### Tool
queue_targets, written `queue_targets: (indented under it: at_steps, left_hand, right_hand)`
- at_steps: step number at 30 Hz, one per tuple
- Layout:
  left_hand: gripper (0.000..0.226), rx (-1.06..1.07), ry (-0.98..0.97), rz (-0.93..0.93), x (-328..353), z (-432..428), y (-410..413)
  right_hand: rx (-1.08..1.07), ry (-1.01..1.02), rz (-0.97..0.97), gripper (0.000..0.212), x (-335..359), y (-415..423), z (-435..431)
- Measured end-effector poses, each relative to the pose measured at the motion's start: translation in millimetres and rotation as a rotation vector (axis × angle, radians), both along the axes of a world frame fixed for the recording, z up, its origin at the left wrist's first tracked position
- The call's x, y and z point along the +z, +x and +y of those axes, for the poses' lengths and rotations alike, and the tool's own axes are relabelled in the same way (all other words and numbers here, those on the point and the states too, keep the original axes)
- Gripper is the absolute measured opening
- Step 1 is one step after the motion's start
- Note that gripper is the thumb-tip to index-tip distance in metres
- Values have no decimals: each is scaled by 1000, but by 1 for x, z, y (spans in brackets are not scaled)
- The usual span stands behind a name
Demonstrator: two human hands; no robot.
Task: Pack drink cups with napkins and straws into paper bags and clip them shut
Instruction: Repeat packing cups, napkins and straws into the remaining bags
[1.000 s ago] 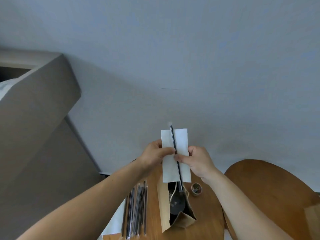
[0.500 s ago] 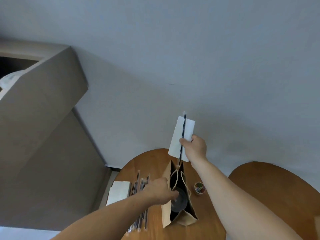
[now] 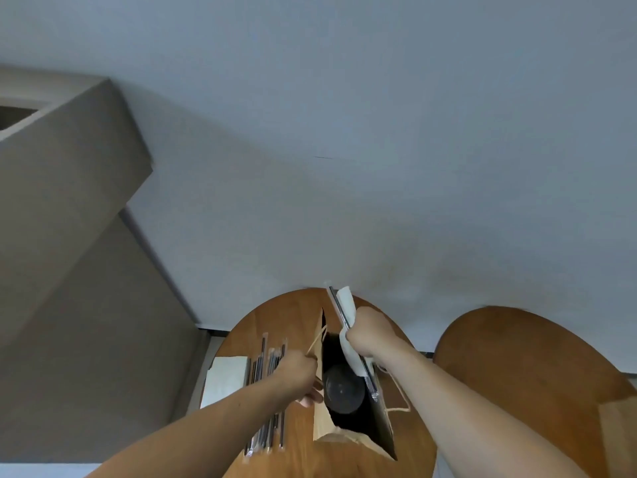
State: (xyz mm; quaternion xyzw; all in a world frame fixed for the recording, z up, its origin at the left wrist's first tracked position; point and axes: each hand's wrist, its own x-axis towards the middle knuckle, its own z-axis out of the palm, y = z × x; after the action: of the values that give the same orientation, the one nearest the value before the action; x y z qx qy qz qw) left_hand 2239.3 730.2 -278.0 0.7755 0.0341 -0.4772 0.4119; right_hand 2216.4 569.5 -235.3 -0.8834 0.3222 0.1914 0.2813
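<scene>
Brown paper first: gripping the left rim of the paper bag (image 3: 383,431) with the left hand (image 3: 296,377), fingers (image 3: 308,401) curled round the edge beside the twine handle (image 3: 317,339), and holding the mouth wide. No longer sharing the napkin as a second ago, now working down here alone and freeing the right hand (image 3: 368,331) for the drop. Keeping the cup (image 3: 343,389) standing inside the bag, dark lid just right of the left fingers and below the right ones. Pinching the folded napkin (image 3: 346,301) and the straw (image 3: 339,310) together in the closed right fingers. No longer holding them high over the bag as half a second back, but slanting them down, lower ends already passing the rim beside the cup, upper ends sticking out beyond the knuckles. Judging from that: cup step done, napkin-and-straw step nearly done, only letting go remaining before folding the top and clipping.

Facing a plain pale wall (image 3: 344,167) far beyond both sets of fingers, with a grey boxed-in block (image 3: 62,201) jutting off past the left fingers. Working on a round wooden surface (image 3: 275,322); seeing a second wooden surface (image 3: 517,357) well out past the right fingers. Leaving a stack of napkins (image 3: 225,377) and a row of wrapped straws (image 3: 265,353) lying just outside the left fingers. Not seeing the clip pot now, probably hidden behind the right forearm.
</scene>
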Motion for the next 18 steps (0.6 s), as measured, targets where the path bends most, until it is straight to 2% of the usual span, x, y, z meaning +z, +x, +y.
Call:
queue_targets:
  at_steps: [2, 4, 5, 8, 10, 12, 18]
  left_hand:
    - [32, -30, -7, -12, 0, -5, -4]
    - [32, -82, -15, -14, 0, -11, -9]
    - [31, -91, -21, -4, 1, -13, -11]
    - [27, -90, -42, 16, 2, -15, -12]
    - [26, -82, -54, 18, 4, -13, -9]
    - [24, -65, -74, 19, 3, -8, -6]
    - [25, -36, -62, 11, 1, 1, -3]
  right_hand:
    - [106, -88, 119, 7, 4, 1, 13]
    - [136, -109, 197, 21, 3, 5, 25]
    - [135, -97, 213, 21, 0, 7, 29]
    - [-15, 3, 128, 2, -8, 5, 32]
    - [-180, 117, -29, 12, -22, -5, 31]
    - [-213, 223, -135, 14, -36, -23, 32]
    - [-357, 494, -92, 10, -77, -64, 19]
